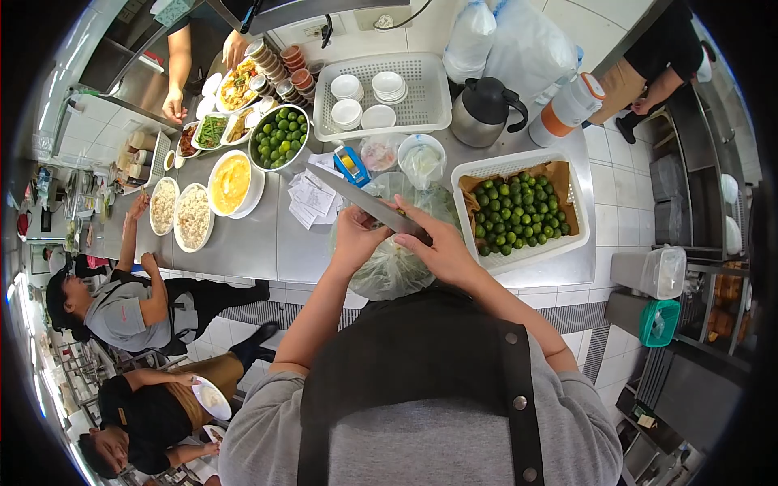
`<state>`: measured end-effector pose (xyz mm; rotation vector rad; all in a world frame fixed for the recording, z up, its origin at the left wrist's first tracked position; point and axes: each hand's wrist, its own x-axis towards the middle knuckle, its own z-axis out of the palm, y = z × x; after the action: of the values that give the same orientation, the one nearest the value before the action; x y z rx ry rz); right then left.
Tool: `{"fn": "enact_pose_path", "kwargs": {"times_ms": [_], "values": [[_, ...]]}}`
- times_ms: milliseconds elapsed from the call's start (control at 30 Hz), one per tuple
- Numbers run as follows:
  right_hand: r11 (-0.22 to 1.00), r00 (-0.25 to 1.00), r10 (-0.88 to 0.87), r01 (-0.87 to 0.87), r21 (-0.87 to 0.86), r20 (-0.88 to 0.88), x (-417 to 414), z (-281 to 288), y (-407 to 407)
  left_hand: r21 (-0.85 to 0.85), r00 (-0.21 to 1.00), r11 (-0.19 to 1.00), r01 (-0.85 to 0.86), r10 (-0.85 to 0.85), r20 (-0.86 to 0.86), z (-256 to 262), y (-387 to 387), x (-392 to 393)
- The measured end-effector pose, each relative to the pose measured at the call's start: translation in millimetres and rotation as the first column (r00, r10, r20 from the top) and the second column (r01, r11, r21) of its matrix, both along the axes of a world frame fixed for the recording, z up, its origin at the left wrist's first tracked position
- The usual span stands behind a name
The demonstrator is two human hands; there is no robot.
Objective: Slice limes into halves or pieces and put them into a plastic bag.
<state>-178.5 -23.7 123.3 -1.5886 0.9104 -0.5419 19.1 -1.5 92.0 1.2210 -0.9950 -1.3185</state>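
Observation:
My right hand (440, 246) is closed around the handle end of a large kitchen knife (371, 203), whose blade points up and left. My left hand (357, 234) is close beside the blade with its fingertips together; whether it holds something small is hidden. Under both hands lies a clear plastic bag (392, 270) with pale green contents. To the right, small green citrus fruits (516, 209) fill a paper-lined white plastic basket (523, 258). A metal bowl (253, 143) of similar green fruits stands to the upper left, near paper slips (313, 197) and a blue tape dispenser (351, 165).
A perforated white tray (419, 91) holds stacked small white dishes. An insulated steel jug (480, 115) and an orange-white bottle (565, 109) stand behind the basket. Bowls of rice (193, 217) and yellow food (231, 182) are at left. Co-workers stand left, upper left and upper right.

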Motion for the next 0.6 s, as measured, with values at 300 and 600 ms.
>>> {"fn": "enact_pose_path", "kwargs": {"times_ms": [300, 600], "values": [[0.894, 0.983, -0.174, 0.131, 0.428, 0.062, -7.9, -6.9, -15.2, -0.160, 0.992, 0.984, 0.075, -0.058, 0.110, 4.2, 3.5, -3.0], [0.952, 0.990, 0.001, -0.044, 0.303, 0.142, -10.2, -1.8, -12.4, -0.017, 0.993, 1.000, 0.010, -0.012, -0.114, 0.6, 0.3, -9.0]]}}
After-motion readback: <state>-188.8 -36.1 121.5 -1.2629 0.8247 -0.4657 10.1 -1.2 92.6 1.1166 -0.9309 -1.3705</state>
